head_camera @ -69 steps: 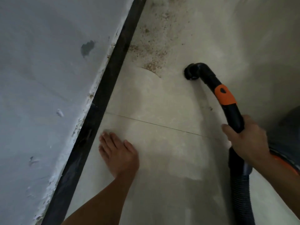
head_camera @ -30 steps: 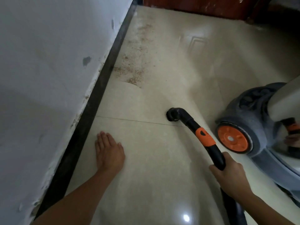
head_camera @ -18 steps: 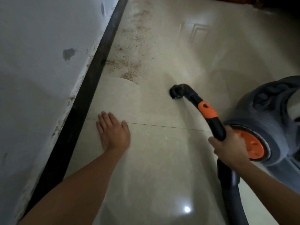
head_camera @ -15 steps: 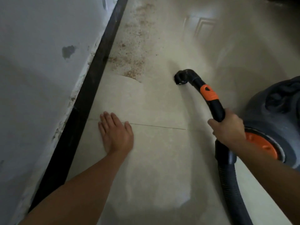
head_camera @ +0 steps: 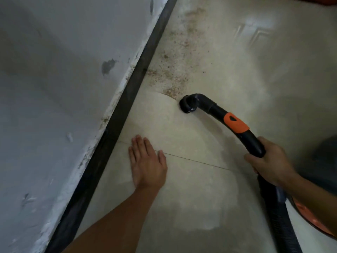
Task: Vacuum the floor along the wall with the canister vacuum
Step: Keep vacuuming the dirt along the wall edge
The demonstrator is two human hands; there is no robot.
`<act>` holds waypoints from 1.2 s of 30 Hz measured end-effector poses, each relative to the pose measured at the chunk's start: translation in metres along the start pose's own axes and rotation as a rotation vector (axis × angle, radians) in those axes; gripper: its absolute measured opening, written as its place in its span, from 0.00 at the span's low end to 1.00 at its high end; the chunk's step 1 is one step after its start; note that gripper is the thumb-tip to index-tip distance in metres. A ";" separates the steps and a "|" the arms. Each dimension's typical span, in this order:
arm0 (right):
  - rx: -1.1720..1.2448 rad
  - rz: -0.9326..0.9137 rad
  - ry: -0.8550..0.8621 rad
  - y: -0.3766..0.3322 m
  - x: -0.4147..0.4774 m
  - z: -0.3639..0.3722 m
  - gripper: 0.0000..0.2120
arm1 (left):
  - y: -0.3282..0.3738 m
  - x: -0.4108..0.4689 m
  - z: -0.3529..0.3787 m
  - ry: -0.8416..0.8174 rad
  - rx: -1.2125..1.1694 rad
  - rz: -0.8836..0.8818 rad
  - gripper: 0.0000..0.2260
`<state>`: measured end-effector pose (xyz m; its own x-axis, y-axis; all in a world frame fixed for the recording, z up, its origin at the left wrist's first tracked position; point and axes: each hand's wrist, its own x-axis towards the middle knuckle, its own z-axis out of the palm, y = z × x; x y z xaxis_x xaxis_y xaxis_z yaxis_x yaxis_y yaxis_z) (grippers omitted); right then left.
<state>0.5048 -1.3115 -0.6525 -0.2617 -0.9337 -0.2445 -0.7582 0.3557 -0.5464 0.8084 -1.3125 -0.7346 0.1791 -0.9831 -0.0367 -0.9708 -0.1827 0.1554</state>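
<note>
My right hand (head_camera: 268,161) grips the black vacuum hose handle (head_camera: 253,143) just below its orange collar (head_camera: 236,123). The bent black nozzle (head_camera: 188,105) touches the beige floor tile at the edge of a patch of brown dust (head_camera: 171,77) that runs along the black baseboard (head_camera: 125,99). My left hand (head_camera: 145,161) lies flat on the floor with straight fingers, across a tile joint, between the baseboard and the hose. The ribbed hose (head_camera: 284,225) trails off at the lower right. Only a dark body part (head_camera: 326,157) and an orange wheel (head_camera: 310,218) of the canister show at the right edge.
A grey-white wall (head_camera: 54,88) with chipped paint fills the left side, above the baseboard. Pale dusty floor tile (head_camera: 255,70) stretches ahead and to the right. A reddish-brown strip (head_camera: 324,1) sits at the top right corner.
The nozzle has moved left to the near edge of the brown dust patch. The view has tilted down, so less of the canister shows. My left hand stays flat on the floor.
</note>
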 end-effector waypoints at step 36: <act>0.017 -0.085 -0.105 -0.062 0.059 0.020 0.10 | -0.002 -0.001 0.000 -0.072 -0.046 -0.020 0.30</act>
<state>0.5480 -1.3873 -0.6488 -0.1324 -0.9513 -0.2785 -0.7646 0.2768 -0.5820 0.8102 -1.3111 -0.7352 0.1849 -0.9765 -0.1110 -0.9585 -0.2041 0.1990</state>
